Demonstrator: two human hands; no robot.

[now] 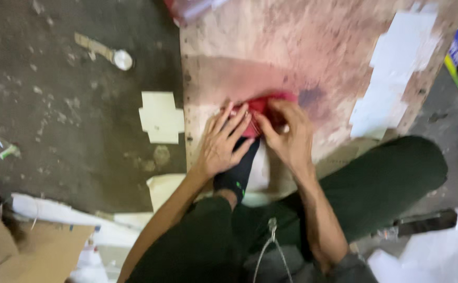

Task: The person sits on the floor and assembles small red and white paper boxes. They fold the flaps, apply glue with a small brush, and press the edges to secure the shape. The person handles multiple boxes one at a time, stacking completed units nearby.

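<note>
Both hands work a small red piece of material (263, 107) lying on a stained wooden board (313, 47) on the floor. The left hand (221, 144) lies flat, fingers (234, 120) extended and spread, pressing the near left edge of the red piece; it grips nothing. The right hand (292, 136) curls its fingers (279, 112) over the piece and appears to pinch its right side, though blur prevents confirming the pinch. The red piece sits directly under and just beyond the fingertips of both hands. A foot in a dark sock (238, 173) rests on the board just behind the left palm. Risk, as a judgement: the two hands act close together on a soft item, so uneven pressure could let it slip or bunch out of alignment; the foot crowds the heel of the left hand. The board's left edge runs just outboard of the left fingers, beside a pale card cutout (161, 116) on the concrete floor (66, 120). Beyond the fingertips the board offers open room; to the right, white paper sheets (391, 73) lie well apart.
</note>
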